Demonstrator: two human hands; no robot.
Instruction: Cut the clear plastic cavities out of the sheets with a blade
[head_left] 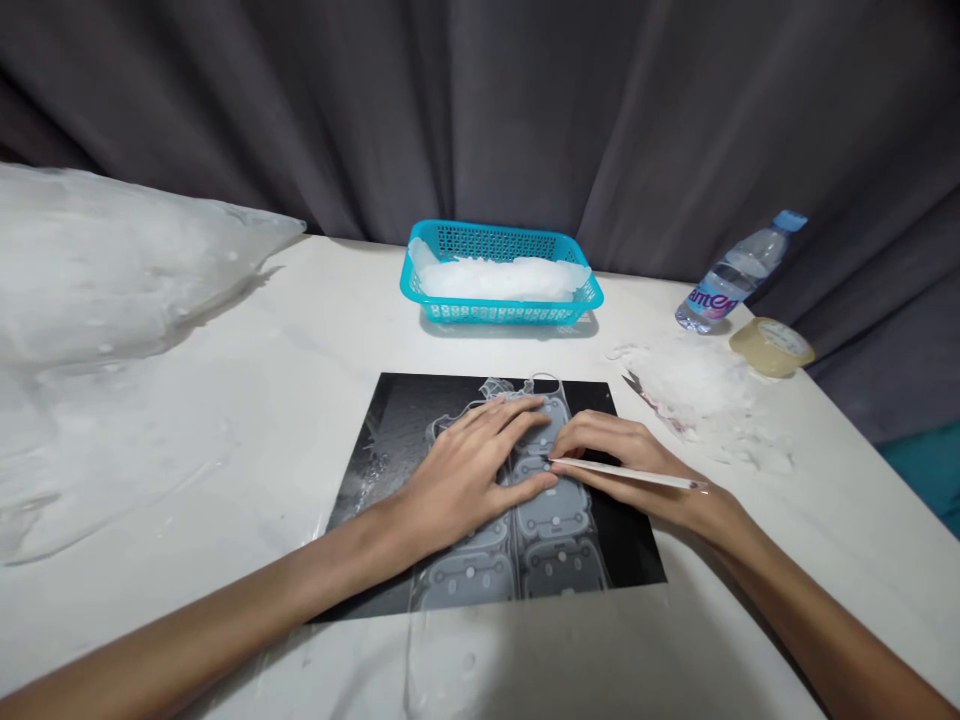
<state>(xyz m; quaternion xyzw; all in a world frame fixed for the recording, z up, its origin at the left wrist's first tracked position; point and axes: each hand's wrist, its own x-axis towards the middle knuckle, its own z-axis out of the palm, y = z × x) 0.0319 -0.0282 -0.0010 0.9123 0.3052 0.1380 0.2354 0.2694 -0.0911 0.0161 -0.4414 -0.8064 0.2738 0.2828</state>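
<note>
A clear, floppy moulded sheet [551, 510] with rows of rounded-square shapes lies over a black mat [634, 545]. Its lower end runs past the mat onto the white table. My left hand [480, 450] rests on the sheet, fingers stretched out and slightly spread, pressing it down. Close to its fingertips, my right hand [615, 450] pinches a slim white stick-like tool [637, 473]. That tool's back end points toward my right wrist, and its working tip is hidden at the fingers. Loose clear trimmings [499, 387] curl up at the sheet's far edge.
Behind the mat stands a turquoise basket [502, 310] holding white translucent pieces. A large cloudy plastic bag [112, 265] fills the left side. At right are a water bottle [739, 270], a tape roll [772, 345] and a heap of white scraps [697, 390]. A dark curtain hangs behind.
</note>
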